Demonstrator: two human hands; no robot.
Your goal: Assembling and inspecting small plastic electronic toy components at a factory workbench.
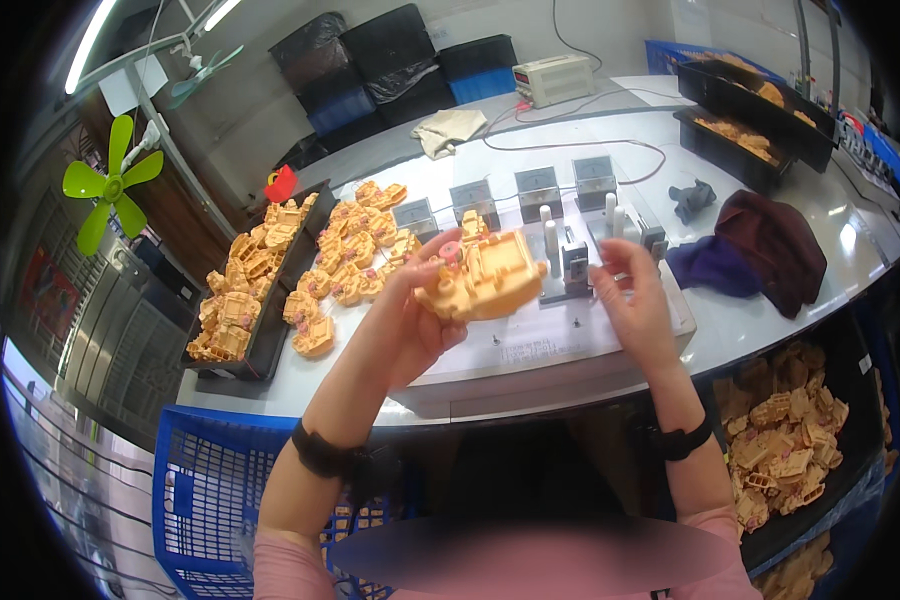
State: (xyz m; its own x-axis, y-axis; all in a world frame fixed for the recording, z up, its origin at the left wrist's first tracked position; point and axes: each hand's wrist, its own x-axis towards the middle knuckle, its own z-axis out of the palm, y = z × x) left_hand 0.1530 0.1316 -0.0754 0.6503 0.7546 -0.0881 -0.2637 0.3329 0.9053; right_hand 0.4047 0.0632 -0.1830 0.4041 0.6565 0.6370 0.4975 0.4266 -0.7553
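Observation:
My left hand (410, 335) is closed around a yellow-orange moulded plastic part (500, 280), which has a shallow box-shaped recess and a round pink piece on its left side. The part is held up over the front of a white test fixture (530, 378). To the right, my right hand (638, 305) has its fingers apart and half curled, with nothing visible in them. It is beside a small upright metal block (575, 262) on the fixture. White posts (550, 238) and several small panel meters (538, 192) stand behind.
Similar parts (355, 240) lie on the table at left, beside a filled black tray (270, 330). Dark cloth (760, 255) lies at right. Below are a blue basket (210, 480) and a bin of parts (785, 440). A power supply (555, 80) sits at the back.

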